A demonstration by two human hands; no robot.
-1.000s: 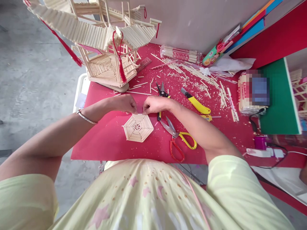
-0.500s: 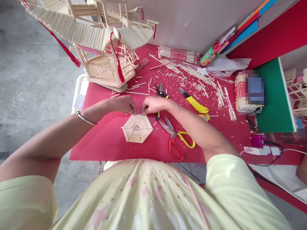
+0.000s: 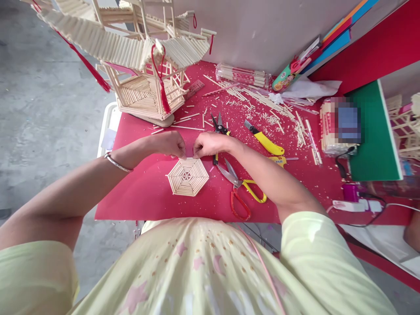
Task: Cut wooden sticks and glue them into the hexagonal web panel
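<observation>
Pinched together, both my left hand (image 3: 170, 143) and right hand (image 3: 207, 144) stay at the hexagon stick panel (image 3: 187, 176)'s far edge, nothing shifted

Stick pagoda (image 3: 144, 74), yellow knife (image 3: 266, 142), scissors (image 3: 241, 188) — red tabletop (image 3: 141, 197).

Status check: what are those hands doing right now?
Left hand, right hand pinched together at hexagon panel far edge. Scissors lie beside it.

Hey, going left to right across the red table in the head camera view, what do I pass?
Silver bracelet → left hand → right hand → red-and-yellow-handled scissors → yellow utility knife → green board.
</observation>
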